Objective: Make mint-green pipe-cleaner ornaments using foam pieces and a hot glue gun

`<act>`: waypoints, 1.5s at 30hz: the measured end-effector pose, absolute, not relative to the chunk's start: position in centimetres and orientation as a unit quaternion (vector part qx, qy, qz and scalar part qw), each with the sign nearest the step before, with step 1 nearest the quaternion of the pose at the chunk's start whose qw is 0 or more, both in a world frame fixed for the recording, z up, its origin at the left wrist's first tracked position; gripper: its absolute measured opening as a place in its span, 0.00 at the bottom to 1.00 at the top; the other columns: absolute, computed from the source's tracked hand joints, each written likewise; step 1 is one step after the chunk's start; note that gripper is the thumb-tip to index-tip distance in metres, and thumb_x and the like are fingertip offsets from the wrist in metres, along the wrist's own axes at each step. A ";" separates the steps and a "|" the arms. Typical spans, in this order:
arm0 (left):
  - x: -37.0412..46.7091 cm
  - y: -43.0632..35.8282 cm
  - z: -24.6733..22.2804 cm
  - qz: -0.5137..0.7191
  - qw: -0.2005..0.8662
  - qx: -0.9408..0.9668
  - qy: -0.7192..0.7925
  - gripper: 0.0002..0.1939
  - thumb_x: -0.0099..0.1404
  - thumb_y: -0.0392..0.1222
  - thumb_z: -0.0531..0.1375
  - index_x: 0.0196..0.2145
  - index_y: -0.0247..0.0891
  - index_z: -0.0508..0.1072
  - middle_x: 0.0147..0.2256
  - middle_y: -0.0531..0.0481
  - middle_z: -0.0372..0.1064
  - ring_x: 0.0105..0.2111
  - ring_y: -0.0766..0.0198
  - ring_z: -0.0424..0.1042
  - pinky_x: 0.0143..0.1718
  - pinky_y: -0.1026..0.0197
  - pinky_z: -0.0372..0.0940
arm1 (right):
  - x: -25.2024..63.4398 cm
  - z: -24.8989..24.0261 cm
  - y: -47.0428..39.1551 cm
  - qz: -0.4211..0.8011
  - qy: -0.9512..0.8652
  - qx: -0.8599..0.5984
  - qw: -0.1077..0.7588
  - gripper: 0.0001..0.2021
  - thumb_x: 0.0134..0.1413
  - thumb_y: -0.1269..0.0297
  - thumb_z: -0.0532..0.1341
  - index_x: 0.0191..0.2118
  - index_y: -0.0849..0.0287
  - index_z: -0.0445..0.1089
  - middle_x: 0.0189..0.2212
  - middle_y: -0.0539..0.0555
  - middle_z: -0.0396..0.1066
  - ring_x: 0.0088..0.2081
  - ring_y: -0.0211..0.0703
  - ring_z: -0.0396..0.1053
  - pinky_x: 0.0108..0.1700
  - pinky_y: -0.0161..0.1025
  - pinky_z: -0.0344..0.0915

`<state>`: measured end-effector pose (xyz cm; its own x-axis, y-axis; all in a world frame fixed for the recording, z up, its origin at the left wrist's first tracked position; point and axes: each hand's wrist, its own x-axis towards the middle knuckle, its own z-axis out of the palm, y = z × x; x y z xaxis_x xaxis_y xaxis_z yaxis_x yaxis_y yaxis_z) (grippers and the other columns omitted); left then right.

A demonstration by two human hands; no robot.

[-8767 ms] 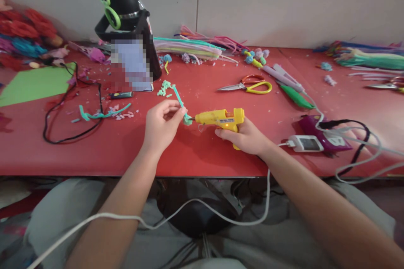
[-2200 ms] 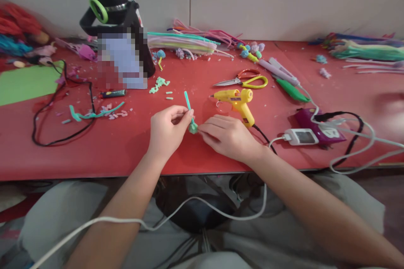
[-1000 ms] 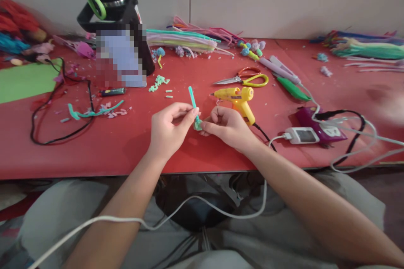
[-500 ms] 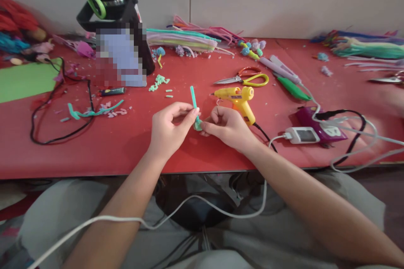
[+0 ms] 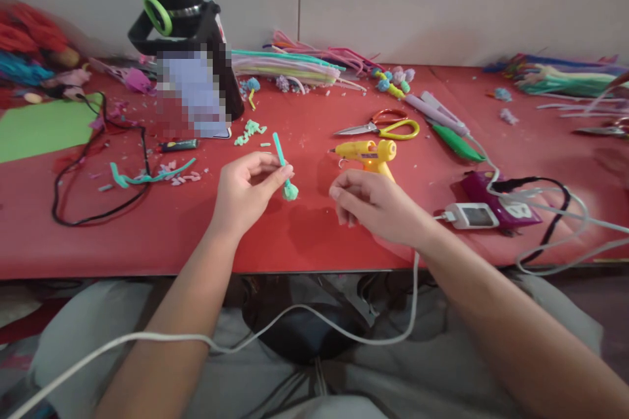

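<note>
My left hand (image 5: 244, 191) pinches a teal pipe cleaner stem (image 5: 279, 149) between thumb and fingers. At the stem's lower end hangs a small mint-green fuzzy ball (image 5: 290, 192), just above the red table. To the right, apart from the ball, my right hand (image 5: 373, 201) is closed, its thumb against the curled fingers. Whatever might be between those fingertips is too small to make out. Directly behind this hand lies a yellow hot glue gun (image 5: 366, 152), its handle partly covered by the hand. Scissors (image 5: 381, 127) with red and yellow handles rest behind the glue gun.
Mint-green clippings (image 5: 250, 132) and a bent teal pipe cleaner (image 5: 152, 177) lie to the left. A black bottle (image 5: 223, 72) stands behind them. Pipe cleaner bundles (image 5: 295, 67) line the wall. At right are a lilac hair straightener (image 5: 437, 112), a purple box (image 5: 521, 208) and cables.
My hands have drawn apart. The left moved left with the stem and ball, and the right let go of the ball and moved right, in front of the glue gun.
</note>
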<state>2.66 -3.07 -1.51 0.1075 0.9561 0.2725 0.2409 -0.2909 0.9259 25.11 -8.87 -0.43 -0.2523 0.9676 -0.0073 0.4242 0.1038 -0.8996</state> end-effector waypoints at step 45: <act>0.5 -1.6 -1.6 0.492 0.421 0.604 0.465 0.12 0.57 0.48 0.73 0.32 0.39 0.79 0.32 0.45 0.81 0.32 0.56 0.81 0.35 0.58 0.76 | 22.1 -0.8 -3.7 0.333 -0.723 -0.491 0.354 0.07 0.61 0.67 0.62 0.45 0.57 0.72 0.35 0.53 0.76 0.35 0.44 0.74 0.42 0.42 0.70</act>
<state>0.46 -1.58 -1.56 0.0833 0.9758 0.2021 0.1482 -0.2127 0.9658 22.13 -3.72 -0.83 -0.2673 0.9459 0.1842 0.4752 0.2957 -0.8287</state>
